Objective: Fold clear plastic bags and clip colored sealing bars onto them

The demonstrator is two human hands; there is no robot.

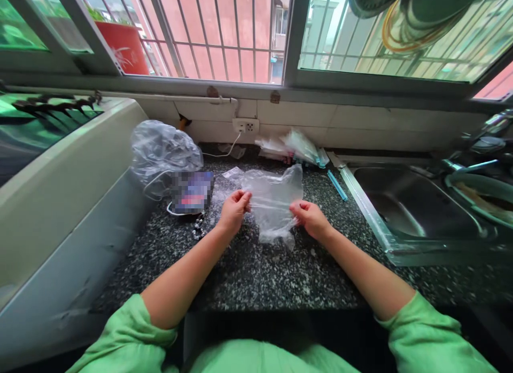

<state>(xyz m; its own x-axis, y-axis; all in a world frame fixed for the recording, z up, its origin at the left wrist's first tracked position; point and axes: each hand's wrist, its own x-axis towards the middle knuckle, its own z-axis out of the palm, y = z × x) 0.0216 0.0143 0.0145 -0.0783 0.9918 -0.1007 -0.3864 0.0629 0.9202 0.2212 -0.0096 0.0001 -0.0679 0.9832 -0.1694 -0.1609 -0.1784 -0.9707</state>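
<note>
Between my two hands a thin, clear plastic bag (274,202) is stretched out just above the dark speckled countertop (272,282). My left hand (233,212) pinches its left edge between thumb and fingers. At the opposite edge, my right hand (312,218) is closed on the plastic in the same way. The bag looks flat and wrinkled, with its lower end hanging toward me. Left of my left hand lies a phone-like item (192,191), partly blurred, with a beaded strap (198,227) beside it.
A bundled plastic bag (164,148) sits at the back left against the stove's side (80,239). More plastic bags (296,146) lie by the wall under a socket (246,126). A blue strip (337,185) rests left of the metal sink (417,207).
</note>
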